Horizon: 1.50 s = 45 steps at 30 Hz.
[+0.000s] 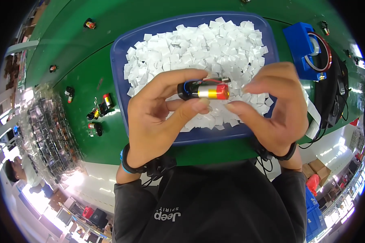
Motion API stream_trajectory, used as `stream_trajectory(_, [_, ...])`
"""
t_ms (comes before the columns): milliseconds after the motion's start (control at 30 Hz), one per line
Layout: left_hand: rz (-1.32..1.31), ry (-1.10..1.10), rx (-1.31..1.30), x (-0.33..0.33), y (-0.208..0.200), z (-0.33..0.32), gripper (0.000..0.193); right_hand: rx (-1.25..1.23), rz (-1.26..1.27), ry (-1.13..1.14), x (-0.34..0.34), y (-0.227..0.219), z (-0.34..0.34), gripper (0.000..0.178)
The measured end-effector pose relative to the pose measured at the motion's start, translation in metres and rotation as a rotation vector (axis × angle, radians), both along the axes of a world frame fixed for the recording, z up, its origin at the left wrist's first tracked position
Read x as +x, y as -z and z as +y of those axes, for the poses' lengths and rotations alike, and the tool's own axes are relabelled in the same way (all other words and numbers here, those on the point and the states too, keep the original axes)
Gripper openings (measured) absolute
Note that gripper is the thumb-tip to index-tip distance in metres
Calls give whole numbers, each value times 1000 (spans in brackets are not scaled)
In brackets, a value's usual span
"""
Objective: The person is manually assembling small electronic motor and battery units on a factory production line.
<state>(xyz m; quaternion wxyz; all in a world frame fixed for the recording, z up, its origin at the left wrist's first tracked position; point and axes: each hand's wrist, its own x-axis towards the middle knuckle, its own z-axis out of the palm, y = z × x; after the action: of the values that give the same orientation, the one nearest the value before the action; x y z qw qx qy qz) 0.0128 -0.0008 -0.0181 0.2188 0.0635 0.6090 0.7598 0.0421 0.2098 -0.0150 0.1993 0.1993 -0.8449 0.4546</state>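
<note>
My left hand is closed on a small cylindrical battery with a red end, gold and silver bands and a black housing at its left end. It lies nearly level between thumb and fingers. Thin red and blue wires run along its upper side to a small plug. To its right, my right hand has curled fingers, with thumb and forefinger apart and no thing seen between them. Both hands are over a blue tray heaped with small white square pieces.
Similar battery parts lie on the green table, left of the tray. Beside them is a stack of clear plastic trays. On the right are a blue tape dispenser and a black bag.
</note>
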Motion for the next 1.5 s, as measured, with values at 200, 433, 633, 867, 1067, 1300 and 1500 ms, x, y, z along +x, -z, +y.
stream_trajectory(200, [284, 84, -48, -2, 7, -4, 36, -266, -308, -111, 8, 12, -5, 32])
stream_trajectory(433, [363, 46, -57, 0, 9, 2, 37, -311, -281, -88, 10, 13, -6, 28])
stream_trajectory(633, [678, 24, -267, 0, 11, 3, 38, -269, -212, -90, 10, 14, -7, 22])
stream_trajectory(867, [954, -42, -585, 7, -1, 12, 41, -415, -361, -86, 13, 20, -13, 15])
stream_trajectory(1067, [1134, -49, -751, 5, -1, 14, 44, -261, -330, -29, 14, 20, -15, 14])
stream_trajectory(1300, [969, 2, -792, -1, -7, 20, 28, -188, -428, -33, 13, 21, -10, 14])
stream_trajectory(1500, [665, 253, -842, -114, -4, 16, 27, -155, -474, -67, 15, 11, -5, 21])
